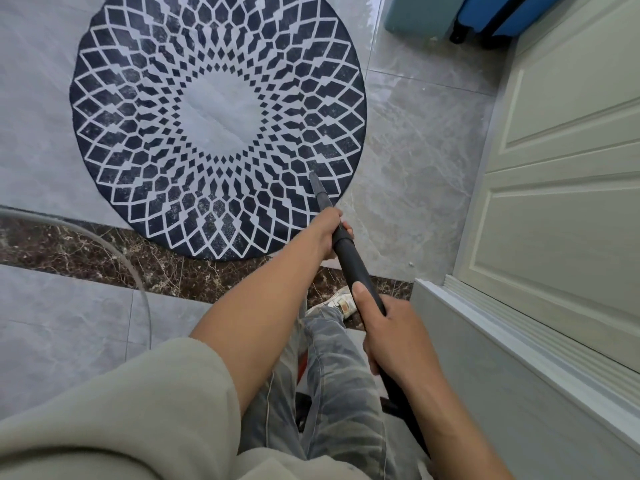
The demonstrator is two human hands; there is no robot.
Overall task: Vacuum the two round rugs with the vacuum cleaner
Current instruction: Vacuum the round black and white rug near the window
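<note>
Head view: left hand (pixel 329 233) and right hand (pixel 391 336) are both gripping vacuum wand (pixel 349 261), left hand ahead; nozzle (pixel 318 188) is seemingly touching round rug (pixel 218 123), beyond both hands.

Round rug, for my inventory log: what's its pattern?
Navy round rug with white diamond lattice around a plain pale centre; head view.

place: home hallway | signs: round rug (pixel 218 109), tiled floor (pixel 415 140), panelled door (pixel 568 116), suitcase (pixel 485 12)

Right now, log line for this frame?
step: vacuuming rug | left-hand grip: holds tube, forward | right-hand grip: holds tube, rear | nozzle: on rug's near-right part
</note>
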